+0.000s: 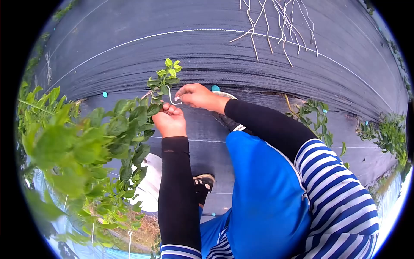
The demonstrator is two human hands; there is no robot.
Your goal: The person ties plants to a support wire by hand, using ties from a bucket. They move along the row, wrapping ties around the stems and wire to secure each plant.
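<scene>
My left hand (169, 121) is closed at a leafy branch (164, 84), its fingers curled by the stem just under the bright green tip. What lies inside the curled fingers is partly hidden. To its right, my right hand (195, 96) pinches a thin white curved wire (170, 96), which bends down beside the branch and ends near the left hand. The two hands are close together but apart. Below and left of them spreads the rest of the leafy plant (125, 123), with its nearest leaves blurred.
Dark ground cover (129, 52) with white lines spreads ahead. Several pale bare twigs (284, 26) lie on it at the top. A white bag-like object (148, 181) is behind the plant. More plants (317, 118) grow at the right. My shoe (205, 181) stands below.
</scene>
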